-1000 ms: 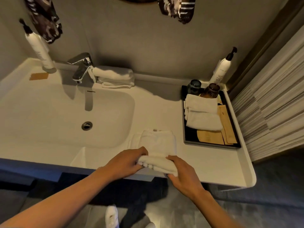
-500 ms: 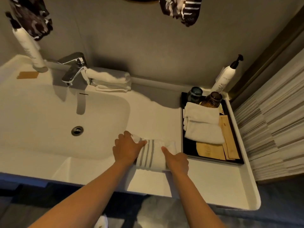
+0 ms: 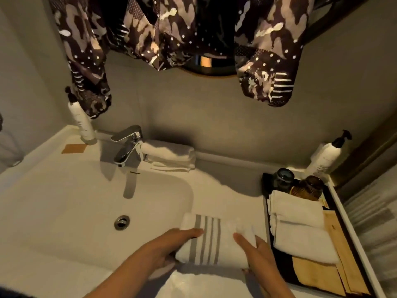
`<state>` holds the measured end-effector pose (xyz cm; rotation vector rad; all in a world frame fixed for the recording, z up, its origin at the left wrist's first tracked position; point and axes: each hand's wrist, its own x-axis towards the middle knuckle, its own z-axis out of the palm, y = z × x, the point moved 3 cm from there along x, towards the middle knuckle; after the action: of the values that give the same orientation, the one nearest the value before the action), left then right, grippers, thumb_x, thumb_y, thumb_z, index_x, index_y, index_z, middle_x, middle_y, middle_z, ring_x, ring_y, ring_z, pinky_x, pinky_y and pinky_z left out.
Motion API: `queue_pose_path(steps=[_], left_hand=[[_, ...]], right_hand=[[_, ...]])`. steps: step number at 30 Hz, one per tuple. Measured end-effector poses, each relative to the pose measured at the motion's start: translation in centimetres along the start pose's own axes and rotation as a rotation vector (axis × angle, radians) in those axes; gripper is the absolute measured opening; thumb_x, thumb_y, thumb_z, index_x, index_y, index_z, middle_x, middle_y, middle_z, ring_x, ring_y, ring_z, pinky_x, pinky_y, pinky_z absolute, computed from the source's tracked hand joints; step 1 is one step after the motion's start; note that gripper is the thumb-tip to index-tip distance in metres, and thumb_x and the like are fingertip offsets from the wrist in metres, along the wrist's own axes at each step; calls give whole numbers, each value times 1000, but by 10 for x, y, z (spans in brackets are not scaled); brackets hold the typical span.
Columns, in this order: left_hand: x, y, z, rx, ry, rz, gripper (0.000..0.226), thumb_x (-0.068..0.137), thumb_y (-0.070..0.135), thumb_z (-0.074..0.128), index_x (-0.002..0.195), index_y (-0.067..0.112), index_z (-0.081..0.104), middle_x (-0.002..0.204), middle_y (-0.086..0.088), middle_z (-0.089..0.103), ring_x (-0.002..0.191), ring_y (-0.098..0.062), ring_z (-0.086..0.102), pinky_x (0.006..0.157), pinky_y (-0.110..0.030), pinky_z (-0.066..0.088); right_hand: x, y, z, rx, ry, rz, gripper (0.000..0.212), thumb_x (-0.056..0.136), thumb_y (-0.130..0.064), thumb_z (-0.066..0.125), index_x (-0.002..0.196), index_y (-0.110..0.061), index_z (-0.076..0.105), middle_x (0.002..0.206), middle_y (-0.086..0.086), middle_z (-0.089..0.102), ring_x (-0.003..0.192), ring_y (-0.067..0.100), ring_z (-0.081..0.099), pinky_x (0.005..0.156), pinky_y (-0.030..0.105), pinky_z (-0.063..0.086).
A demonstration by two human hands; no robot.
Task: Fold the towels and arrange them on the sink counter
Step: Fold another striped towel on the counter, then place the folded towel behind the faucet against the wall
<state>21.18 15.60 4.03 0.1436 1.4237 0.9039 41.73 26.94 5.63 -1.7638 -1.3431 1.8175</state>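
A folded white towel with grey stripes (image 3: 211, 241) lies on the white counter (image 3: 232, 194), between the basin and the black tray. My left hand (image 3: 169, 246) grips its left end, fingers over the top. At its right end my right hand (image 3: 255, 250) clasps the other side. Behind the faucet sits another folded white towel (image 3: 171, 155). Two more folded white towels (image 3: 300, 224) lie stacked in the tray.
The chrome faucet (image 3: 126, 147) stands over the basin with its drain (image 3: 122, 222). The black tray (image 3: 266, 190) also holds two dark jars (image 3: 296, 181) and tan paper packets. Pump bottles stand at back left (image 3: 82, 123) and back right (image 3: 326, 155). Patterned cloth hangs above.
Both hands rolled the near edge of the towel away, completing a fold that shows the grey stripes. They now hold it by both ends. The camera tilted upward.
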Motion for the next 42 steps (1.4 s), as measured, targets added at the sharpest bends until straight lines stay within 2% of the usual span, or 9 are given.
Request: queue_pose_path(steps=[10,15,18,20,26,29,32,35,42], left_hand=[[128,172,-7,302,396,647,51,85,43,71,127,21,53,117,5,62,103,-16,59,87,-31,48],[156,175,6,470,532,835,48,95,40,57,135,21,37,130,-1,50,122,-24,52,99,-34,48],[145,157,18,937,852,1065,61,96,33,56,148,16,29,154,-9,32,145,-29,29,118,-42,25],[150,140,30,1296,780,1228,64,84,25,73,142,15,47,147,-10,46,139,-29,40,116,-47,24],[177,132,25,1530,642,1099,62,94,17,57,151,20,32,158,-5,32,149,-26,20,122,-48,11],[166,135,33,1373,597,1136,56,99,25,49,151,26,30,158,4,30,149,-17,18,122,-46,13],[162,139,28,1412,642,1116,56,95,21,56,148,24,37,155,-2,35,149,-23,21,122,-48,10],[162,138,17,1482,709,1060,64,88,22,67,146,17,40,154,-12,38,147,-30,19,118,-50,6],[143,137,28,1369,666,1157,80,88,32,66,153,21,20,161,-8,22,149,-27,15,118,-46,5]], right_hand=[[162,-142,28,-13,237,-282,49,83,-31,76,123,-6,60,118,15,65,104,32,62,84,39,54],[224,-134,49,-320,412,-209,79,72,-78,56,114,-12,63,110,13,67,99,33,62,83,41,50],[228,-126,66,-390,589,-159,85,76,-83,42,117,-11,57,112,14,63,103,33,60,87,42,45],[227,-129,78,-401,658,-130,84,79,-81,37,123,-11,52,118,16,61,108,35,56,95,46,42],[225,-146,79,-536,608,-220,80,86,-74,33,132,-9,43,132,17,51,120,35,47,100,47,34],[200,-137,69,-598,682,-641,59,90,-59,45,130,-15,47,128,11,53,118,30,50,101,46,41],[186,-118,72,-790,506,-781,27,91,-44,39,102,-28,57,96,-2,64,89,16,63,79,34,54],[167,-109,73,-1005,492,-903,4,91,-27,57,94,-27,58,80,-6,61,66,10,55,63,25,44],[142,-106,76,-1011,599,-1017,54,78,-25,72,125,-23,47,98,0,63,81,17,60,74,35,53]])
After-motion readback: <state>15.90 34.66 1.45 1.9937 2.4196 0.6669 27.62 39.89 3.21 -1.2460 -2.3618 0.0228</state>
